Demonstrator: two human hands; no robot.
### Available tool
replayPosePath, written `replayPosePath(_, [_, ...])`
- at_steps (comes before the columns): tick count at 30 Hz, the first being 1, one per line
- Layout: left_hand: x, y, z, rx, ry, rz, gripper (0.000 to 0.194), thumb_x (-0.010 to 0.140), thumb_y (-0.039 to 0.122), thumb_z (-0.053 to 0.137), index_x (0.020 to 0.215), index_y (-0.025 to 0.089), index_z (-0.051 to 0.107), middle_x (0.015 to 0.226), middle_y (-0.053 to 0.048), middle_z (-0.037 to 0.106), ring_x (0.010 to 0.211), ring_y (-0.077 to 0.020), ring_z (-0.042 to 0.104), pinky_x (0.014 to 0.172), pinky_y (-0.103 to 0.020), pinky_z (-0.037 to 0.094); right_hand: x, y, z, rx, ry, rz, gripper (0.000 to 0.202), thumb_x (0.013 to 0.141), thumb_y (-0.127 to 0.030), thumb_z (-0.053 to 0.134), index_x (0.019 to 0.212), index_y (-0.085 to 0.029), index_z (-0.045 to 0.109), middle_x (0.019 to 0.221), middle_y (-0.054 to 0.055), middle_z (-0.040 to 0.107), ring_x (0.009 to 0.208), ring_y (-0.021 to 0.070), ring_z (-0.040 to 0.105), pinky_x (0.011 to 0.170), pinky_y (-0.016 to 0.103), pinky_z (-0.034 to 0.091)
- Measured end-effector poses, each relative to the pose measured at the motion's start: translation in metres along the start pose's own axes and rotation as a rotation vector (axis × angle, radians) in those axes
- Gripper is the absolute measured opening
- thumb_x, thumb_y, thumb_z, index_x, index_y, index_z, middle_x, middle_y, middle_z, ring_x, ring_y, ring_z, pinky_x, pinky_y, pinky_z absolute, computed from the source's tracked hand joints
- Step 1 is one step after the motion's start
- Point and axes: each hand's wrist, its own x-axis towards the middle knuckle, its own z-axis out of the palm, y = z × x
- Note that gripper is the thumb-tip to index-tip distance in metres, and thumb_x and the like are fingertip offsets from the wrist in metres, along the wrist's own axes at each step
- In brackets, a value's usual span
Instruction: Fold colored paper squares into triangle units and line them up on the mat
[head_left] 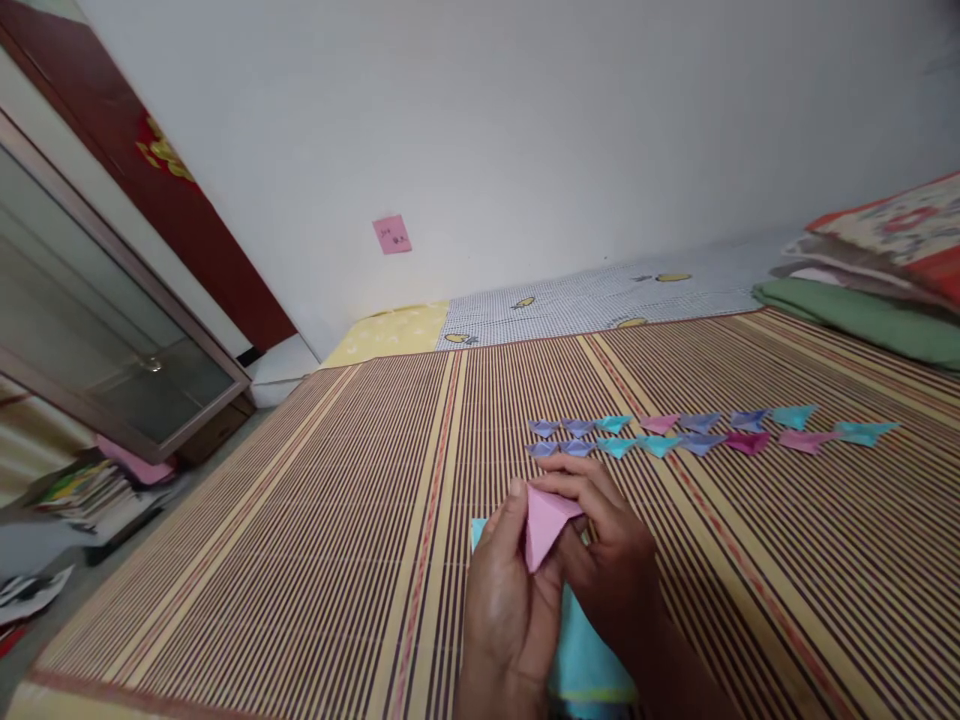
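Between my two hands is a piece of pink folded paper [546, 522], its creased, pointed side facing up. My left hand [504, 590] grips it from the left, thumb along its edge. On the other side, my right hand [611, 540] has its fingers wrapped about the right edge. Beneath my wrists lies turquoise paper [589, 655], partly covered by the hands. Past my fingertips, small folded paper boats stand in two rows, among them a magenta boat [747, 442], a turquoise boat [867, 432] and a pink boat [660, 424].
A striped bamboo mat [315, 520] spreads under everything. Folded bedding [870, 315] is piled at the far right. A pink note [392, 235] sticks to the white wall. On the left stand a glass-doored cabinet [112, 290] and a stack of books [86, 495] by the floor.
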Motion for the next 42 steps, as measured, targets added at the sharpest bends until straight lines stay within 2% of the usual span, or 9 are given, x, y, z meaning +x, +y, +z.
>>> replayPosePath(2, [0.001, 0.0, -0.001, 0.015, -0.015, -0.003, 0.008, 0.084, 0.015, 0.077, 0.08, 0.008, 0.074, 0.079, -0.008, 0.071, 0.071, -0.0133, 0.067, 0.063, -0.019, 0.056, 0.001, 0.0, -0.001, 0.017, 0.004, 0.031, 0.025, 0.087, -0.006, 0.055, 0.1, -0.022, 0.068, 0.111, 0.007, 0.067, 0.109, 0.0222, 0.065, 0.089, 0.037, 0.054])
replayPosePath(7, [0.002, -0.002, -0.002, 0.052, -0.059, 0.036, 0.016, 0.066, 0.009, 0.089, 0.071, 0.008, 0.074, 0.072, -0.005, 0.07, 0.069, -0.0117, 0.067, 0.072, -0.02, 0.057, 0.002, -0.003, -0.002, 0.066, 0.02, 0.103, 0.022, 0.087, -0.007, 0.055, 0.095, -0.023, 0.068, 0.107, 0.005, 0.068, 0.104, 0.0206, 0.067, 0.082, 0.032, 0.055])
replayPosePath(14, [0.004, 0.0, -0.001, 0.08, -0.14, 0.057, 0.019, 0.064, 0.013, 0.092, 0.071, 0.009, 0.075, 0.071, -0.004, 0.071, 0.068, -0.0103, 0.067, 0.069, -0.017, 0.055, 0.002, 0.001, -0.002, 0.114, -0.031, 0.082, 0.027, 0.092, -0.008, 0.051, 0.103, -0.024, 0.07, 0.112, 0.007, 0.069, 0.11, 0.0216, 0.067, 0.092, 0.039, 0.055])
replayPosePath(18, [0.008, 0.003, -0.003, 0.191, -0.196, 0.084, 0.029, 0.06, 0.024, 0.095, 0.077, 0.009, 0.077, 0.074, -0.005, 0.072, 0.065, -0.0107, 0.064, 0.062, -0.018, 0.052, 0.006, 0.005, -0.008, 0.156, -0.107, 0.096, 0.032, 0.09, -0.009, 0.054, 0.11, -0.025, 0.073, 0.116, 0.007, 0.071, 0.113, 0.023, 0.067, 0.095, 0.041, 0.056])
replayPosePath(23, [0.011, 0.005, -0.01, 0.404, -0.208, 0.212, 0.037, 0.069, 0.043, 0.089, 0.082, 0.009, 0.08, 0.068, -0.005, 0.071, 0.059, -0.0122, 0.061, 0.055, -0.02, 0.046, 0.012, 0.015, -0.022, 0.32, -0.227, 0.182, 0.03, 0.088, -0.01, 0.058, 0.108, -0.025, 0.075, 0.116, 0.007, 0.072, 0.115, 0.0243, 0.067, 0.099, 0.043, 0.055])
replayPosePath(27, [0.015, 0.008, -0.02, 0.63, -0.187, 0.375, 0.034, 0.085, 0.044, 0.076, 0.091, 0.011, 0.081, 0.073, -0.006, 0.073, 0.067, -0.016, 0.065, 0.063, -0.024, 0.049, 0.014, 0.022, -0.029, 0.408, -0.245, 0.262, 0.025, 0.095, -0.021, 0.054, 0.104, -0.023, 0.078, 0.11, 0.008, 0.073, 0.114, 0.0255, 0.066, 0.098, 0.044, 0.054])
replayPosePath(33, [0.012, 0.009, -0.019, 0.816, -0.113, 0.475, 0.025, 0.087, 0.036, 0.074, 0.094, 0.012, 0.081, 0.079, -0.007, 0.076, 0.072, -0.018, 0.068, 0.069, -0.027, 0.052, 0.009, 0.018, -0.017, 0.472, -0.118, 0.469, 0.01, 0.088, -0.03, 0.072, 0.083, -0.021, 0.073, 0.077, 0.001, 0.068, 0.074, 0.0168, 0.066, 0.067, 0.028, 0.056])
replayPosePath(37, [0.012, 0.009, -0.019, 0.759, -0.137, 0.435, 0.024, 0.084, 0.035, 0.077, 0.095, 0.014, 0.08, 0.084, -0.008, 0.077, 0.075, -0.0176, 0.069, 0.071, -0.026, 0.053, 0.008, 0.014, -0.014, 0.521, -0.111, 0.55, 0.013, 0.082, -0.03, 0.079, 0.083, -0.019, 0.071, 0.072, 0.0, 0.067, 0.068, 0.0162, 0.066, 0.061, 0.027, 0.055])
replayPosePath(42, [0.017, 0.009, -0.025, 0.653, -0.204, 0.364, 0.029, 0.086, 0.037, 0.076, 0.102, 0.013, 0.081, 0.088, -0.01, 0.078, 0.078, -0.0187, 0.07, 0.074, -0.028, 0.054, 0.011, 0.01, -0.016, 0.451, -0.064, 0.513, 0.013, 0.088, -0.032, 0.071, 0.082, -0.02, 0.071, 0.068, -0.001, 0.066, 0.062, 0.0151, 0.063, 0.056, 0.025, 0.052])
